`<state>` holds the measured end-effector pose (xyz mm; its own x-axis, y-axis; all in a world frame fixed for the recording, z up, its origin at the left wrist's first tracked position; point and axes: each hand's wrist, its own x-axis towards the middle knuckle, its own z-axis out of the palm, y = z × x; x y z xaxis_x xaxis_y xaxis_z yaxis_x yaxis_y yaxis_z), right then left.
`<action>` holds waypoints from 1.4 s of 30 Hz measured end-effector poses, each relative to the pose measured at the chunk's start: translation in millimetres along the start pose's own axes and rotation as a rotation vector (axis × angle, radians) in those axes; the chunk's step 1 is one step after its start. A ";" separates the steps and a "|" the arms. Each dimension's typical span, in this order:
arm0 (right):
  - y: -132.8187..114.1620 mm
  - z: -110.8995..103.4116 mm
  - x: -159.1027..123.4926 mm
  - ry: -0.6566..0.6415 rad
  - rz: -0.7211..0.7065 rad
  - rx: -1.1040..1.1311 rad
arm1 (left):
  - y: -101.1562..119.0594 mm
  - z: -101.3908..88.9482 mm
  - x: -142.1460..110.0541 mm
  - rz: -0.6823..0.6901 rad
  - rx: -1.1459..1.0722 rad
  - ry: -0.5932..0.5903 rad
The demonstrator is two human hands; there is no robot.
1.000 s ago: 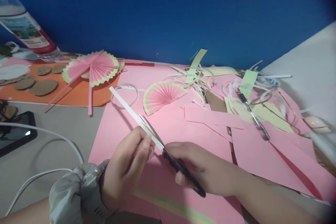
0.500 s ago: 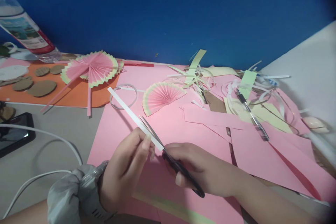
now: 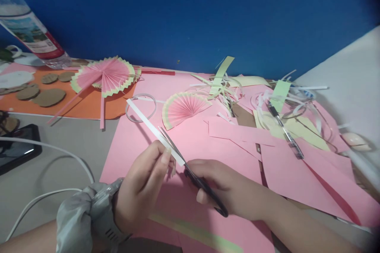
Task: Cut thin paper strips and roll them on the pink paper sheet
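Observation:
Between thumb and fingers, my left hand [image 3: 150,176] pinches a narrow white paper strip [image 3: 143,118], which slants up to the left. My right hand [image 3: 218,184] grips the black handles of a pair of scissors [image 3: 204,187]. The scissor blades lie along the strip's right edge, close to my left fingertips; I cannot tell whether they are cutting into it. Under both hands are pink paper sheets [image 3: 133,146]. Just beyond the strip sit a pleated pink paper fan [image 3: 187,108] with a yellow-green rim and a grey ring [image 3: 141,118].
Pleated fans with pink sticks [image 3: 109,77] rest on orange paper [image 3: 80,106] beside cardboard discs [image 3: 50,97]. A bottle [image 3: 35,35] and phone [image 3: 20,148] are at left. At right are paper scraps [image 3: 222,83] and a pen [image 3: 285,130]. A blue wall [image 3: 190,16] stands behind.
Both hands, the strip and the scissors have shifted slightly upward in view. The scissors and strip keep nearly the same position relative to each other.

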<state>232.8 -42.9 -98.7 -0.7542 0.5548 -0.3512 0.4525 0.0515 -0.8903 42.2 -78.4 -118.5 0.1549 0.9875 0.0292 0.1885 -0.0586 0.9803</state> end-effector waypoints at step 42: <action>-2.5 3.3 1.6 0.027 -0.022 -0.036 | -5.5 -0.1 0.7 0.012 -0.077 0.001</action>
<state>228.9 -44.9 -98.0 -0.7513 0.5756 -0.3230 0.4529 0.0936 -0.8866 41.2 -77.4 -123.8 0.1554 0.9870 0.0417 0.1118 -0.0595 0.9920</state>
